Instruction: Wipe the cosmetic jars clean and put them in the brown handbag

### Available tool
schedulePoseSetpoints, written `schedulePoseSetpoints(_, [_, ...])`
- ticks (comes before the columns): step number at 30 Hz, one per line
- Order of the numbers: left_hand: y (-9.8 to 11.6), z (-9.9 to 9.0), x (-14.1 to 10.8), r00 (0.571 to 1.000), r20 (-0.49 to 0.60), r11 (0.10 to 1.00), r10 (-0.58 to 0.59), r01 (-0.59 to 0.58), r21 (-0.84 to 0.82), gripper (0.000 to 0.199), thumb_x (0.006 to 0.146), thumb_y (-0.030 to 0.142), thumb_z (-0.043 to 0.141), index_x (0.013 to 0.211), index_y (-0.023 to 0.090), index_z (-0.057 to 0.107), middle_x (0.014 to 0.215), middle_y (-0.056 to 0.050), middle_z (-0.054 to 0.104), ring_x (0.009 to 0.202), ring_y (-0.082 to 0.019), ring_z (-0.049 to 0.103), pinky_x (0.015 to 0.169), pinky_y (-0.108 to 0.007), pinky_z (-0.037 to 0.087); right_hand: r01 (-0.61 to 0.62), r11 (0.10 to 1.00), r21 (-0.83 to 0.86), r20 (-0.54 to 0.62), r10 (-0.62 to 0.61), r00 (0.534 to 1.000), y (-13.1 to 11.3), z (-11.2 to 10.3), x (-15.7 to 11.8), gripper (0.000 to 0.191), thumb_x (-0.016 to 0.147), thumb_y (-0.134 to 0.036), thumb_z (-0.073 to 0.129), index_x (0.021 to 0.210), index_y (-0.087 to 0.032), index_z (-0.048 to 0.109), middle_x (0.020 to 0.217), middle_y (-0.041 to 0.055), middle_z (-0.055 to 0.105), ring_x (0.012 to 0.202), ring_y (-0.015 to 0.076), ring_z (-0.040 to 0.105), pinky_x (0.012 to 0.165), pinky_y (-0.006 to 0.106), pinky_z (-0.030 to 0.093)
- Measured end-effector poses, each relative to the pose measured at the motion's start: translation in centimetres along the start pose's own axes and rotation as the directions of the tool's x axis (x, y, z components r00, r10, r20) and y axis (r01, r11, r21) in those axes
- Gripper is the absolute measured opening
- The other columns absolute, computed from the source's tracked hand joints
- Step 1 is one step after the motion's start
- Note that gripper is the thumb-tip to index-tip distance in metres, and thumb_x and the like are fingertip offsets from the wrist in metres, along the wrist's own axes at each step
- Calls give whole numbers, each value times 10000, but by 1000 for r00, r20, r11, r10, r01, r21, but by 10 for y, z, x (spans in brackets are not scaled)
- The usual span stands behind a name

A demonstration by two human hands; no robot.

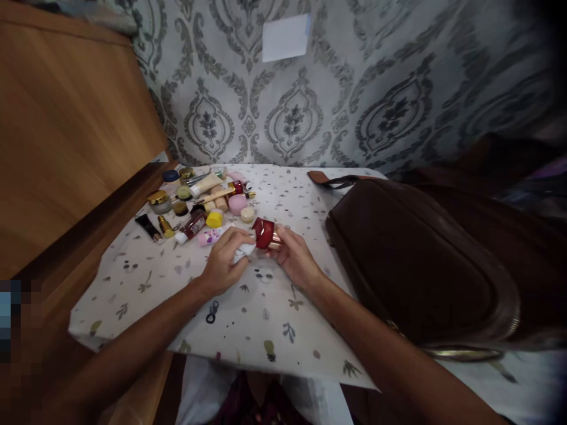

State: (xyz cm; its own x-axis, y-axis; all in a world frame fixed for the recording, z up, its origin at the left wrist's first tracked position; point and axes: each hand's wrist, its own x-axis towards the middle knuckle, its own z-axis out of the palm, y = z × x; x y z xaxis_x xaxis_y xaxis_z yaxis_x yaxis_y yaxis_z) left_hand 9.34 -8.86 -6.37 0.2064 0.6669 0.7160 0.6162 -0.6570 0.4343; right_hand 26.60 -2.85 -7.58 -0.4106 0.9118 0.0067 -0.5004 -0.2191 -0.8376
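Over the middle of the table, my right hand [295, 254] grips a shiny red jar [264, 233] by its gold-coloured end. My left hand [228, 260] is closed on a crumpled white cloth [244, 249], whose edge is at the jar's left side. Just behind my left hand lies a white and pink tube [209, 236]. Beyond it are a yellow round container [214, 219], a pink jar [238, 204], a small cream-coloured jar [247, 214] and a dark red bottle with a white cap [193, 226].
Several more cosmetics, including a gold-lidded jar [159, 201], crowd the back left of the patterned tablecloth [266, 307]. A large dark brown bag [411, 254] takes up the right side. Wooden furniture [75, 118] stands at the left, a patterned wall [292, 112] behind.
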Motion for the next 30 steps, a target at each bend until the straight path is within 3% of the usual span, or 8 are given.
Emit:
schedulePoseSetpoints(4, [-2, -2, -1, 1000, 2, 999, -31, 31, -27, 263, 795, 52, 496, 986, 197, 605, 991, -46, 622, 969, -192, 603, 849, -318, 493, 108, 968, -228, -61, -124, 990, 2, -1, -1, 471, 752, -555, 755, 1028, -194, 633, 870, 27, 696, 691, 162, 657, 586, 264, 525])
schedulePoseSetpoints(8, [-7, -5, 1, 992, -15, 991, -122, 121, -54, 145, 824, 130, 515, 896, 199, 620, 988, -41, 646, 974, -200, 614, 873, -330, 485, 265, 805, -531, -23, -326, 945, -5, 5, -7, 410, 841, -471, 653, 1131, -184, 612, 969, 53, 677, 819, 182, 652, 705, 296, 539])
schedulePoseSetpoints(12, [-4, -8, 15, 955, -23, 952, -295, 292, -87, 85, 773, 173, 514, 747, 207, 588, 910, -22, 668, 902, -205, 630, 778, -308, 504, 387, 580, -716, 36, -523, 851, -34, 19, -28, 387, 867, -416, 624, 1176, -184, 610, 1064, 83, 663, 937, 202, 620, 824, 327, 523])
schedulePoseSetpoints(15, [9, -6, 37, 942, 108, 937, -319, 330, -112, 93, 751, 201, 509, 715, 218, 593, 747, -1, 644, 759, -204, 617, 702, -308, 522, 464, 492, -736, 121, -579, 806, -70, 26, -58, 377, 872, -410, 611, 1175, -184, 615, 1040, 79, 655, 929, 199, 612, 840, 329, 517])
schedulePoseSetpoints(18, [29, 7, 70, 954, 224, 957, -202, 241, -164, 189, 763, 234, 519, 883, 210, 663, 868, -22, 704, 862, -240, 643, 832, -365, 548, 510, 485, -710, 143, -610, 779, -110, 24, -91, 354, 883, -407, 600, 1167, -197, 624, 1038, 70, 660, 937, 201, 615, 851, 334, 513])
schedulePoseSetpoints(21, [57, 33, 110, 946, 325, 971, -14, 91, -222, 365, 768, 200, 479, 1077, 184, 671, 1042, -50, 724, 996, -249, 656, 954, -383, 524, 491, 551, -674, 39, -638, 769, -147, 8, -115, 337, 911, -431, 568, 1163, -217, 631, 1011, 51, 666, 885, 193, 622, 760, 304, 517])
schedulePoseSetpoints(26, [104, 94, 170, 839, 469, 962, 274, -233, -145, 538, 754, 144, 468, 1266, 187, 627, 1135, -72, 705, 1124, -258, 633, 1048, -399, 478, 460, 615, -640, -194, -709, 678, -193, -45, -125, 321, 923, -476, 495, 956, -205, 664, 743, 1, 596, 570, 127, 493, 493, 231, 393])
schedulePoseSetpoints(30, [122, 119, 181, 788, 558, 938, 262, -343, 44, 624, 747, 104, 477, 1350, 237, 561, 1027, -68, 686, 982, -266, 658, 895, -394, 535, 380, 641, -667, -282, -689, 668, -210, -89, -127, 334, 904, -466, 472, 844, -183, 639, 689, -4, 570, 570, 125, 478, 489, 225, 368])
